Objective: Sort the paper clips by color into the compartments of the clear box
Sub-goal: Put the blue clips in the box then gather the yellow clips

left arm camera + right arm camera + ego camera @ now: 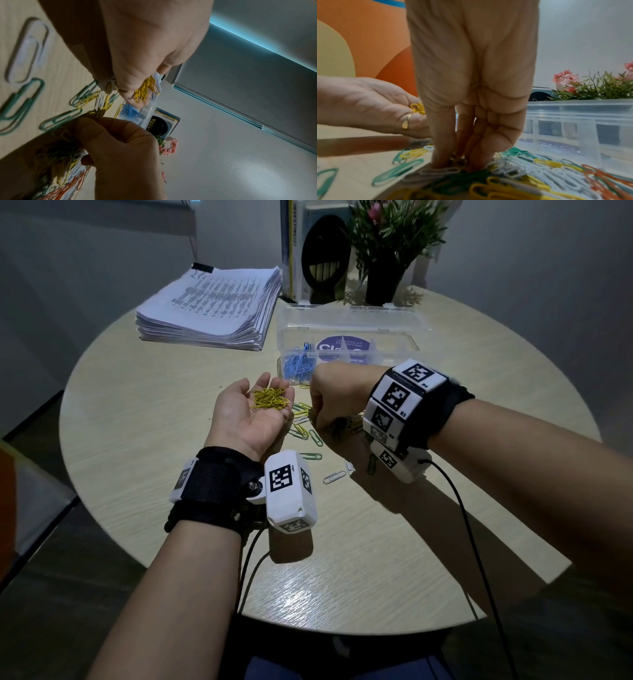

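Note:
My left hand (pixel 250 416) lies palm up just above the table, and several yellow paper clips (pixel 270 398) rest in its cupped palm. To its right, my right hand (pixel 313 414) points fingers down into a mixed pile of clips (pixel 522 173) in green, white, yellow and orange. Its thumb and fingertips (pixel 440 159) pinch a dark yellowish clip (pixel 457 161) in the pile. The clear box (pixel 342 332) stands open just behind both hands. Blue clips (pixel 299 364) fill its left compartment. The other compartments look empty from the right wrist view.
The round wooden table (pixel 137 440) holds a thick stack of printed papers (pixel 212 306) at the back left. Books with a black bookend (pixel 325 251) and a potted plant (pixel 383 278) stand behind the box. Loose clips (pixel 334 477) lie near my wrists.

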The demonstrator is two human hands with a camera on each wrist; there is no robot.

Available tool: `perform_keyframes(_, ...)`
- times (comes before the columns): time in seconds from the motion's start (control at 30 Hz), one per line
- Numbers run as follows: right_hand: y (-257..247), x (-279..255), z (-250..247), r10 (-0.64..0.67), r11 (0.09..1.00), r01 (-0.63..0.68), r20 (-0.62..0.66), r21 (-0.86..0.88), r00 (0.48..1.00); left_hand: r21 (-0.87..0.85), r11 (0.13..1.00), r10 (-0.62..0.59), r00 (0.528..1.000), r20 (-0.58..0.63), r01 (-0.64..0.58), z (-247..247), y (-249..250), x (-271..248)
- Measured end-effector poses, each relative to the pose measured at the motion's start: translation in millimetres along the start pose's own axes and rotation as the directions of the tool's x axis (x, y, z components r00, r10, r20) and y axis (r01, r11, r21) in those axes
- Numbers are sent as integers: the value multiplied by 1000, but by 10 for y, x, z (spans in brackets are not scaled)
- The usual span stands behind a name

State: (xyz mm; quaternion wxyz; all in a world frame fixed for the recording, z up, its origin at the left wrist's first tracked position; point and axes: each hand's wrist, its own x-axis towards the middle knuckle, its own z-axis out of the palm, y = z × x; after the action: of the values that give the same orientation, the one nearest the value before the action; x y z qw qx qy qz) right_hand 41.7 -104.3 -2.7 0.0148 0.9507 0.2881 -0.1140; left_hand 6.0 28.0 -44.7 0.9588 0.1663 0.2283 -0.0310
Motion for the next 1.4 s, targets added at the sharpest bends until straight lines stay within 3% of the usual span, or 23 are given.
perform_keyframes(0.23, 13, -19, 35, 58, 998, -59, 56, 9, 997, 10, 1000, 1, 1000, 2, -1, 14, -7, 1)
perform_keyframes(0.5, 21, -116, -203, -2, 987, 10, -50, 162, 999, 41, 999, -4, 1000, -1, 4, 41, -35, -21)
perform_keyframes(0.63, -48, -107, -389, -31, 920, 78, -128, 384, 991, 89, 996, -36, 999, 33, 33, 94, -110, -40)
perform_keyframes(0.77, -52, -93, -414, -32, 865, 99, -144, 492, 989, 125, 989, -88, 994, 59, 80, 181, -197, -86)
perform_keyframes(1.0, 334, -237, -473, 142, 758, 42, -227, 651, 963, 115, 985, -135, 990, 31, 131, 322, -221, -123)
perform_keyframes(1.07, 469, -274, -461, 200, 795, -15, -238, 607, 951, 145, 981, -133, 991, 32, 127, 366, -214, -127)
perform_keyframes(1.2, 823, -314, -413, 306, 929, -201, -338, 311, 890, 229, 969, -101, 994, 46, 88, 528, -183, -125)
perform_keyframes(1.3, 1043, -347, -349, 399, 914, -329, -374, 237, 837, 307, 949, -94, 994, 61, 71, 716, -154, -89)
perform_keyframes(1.4, 1148, -348, -265, 460, 887, -426, -270, 179, 846, 401, 916, -66, 995, 73, 31, 924, -171, -16)
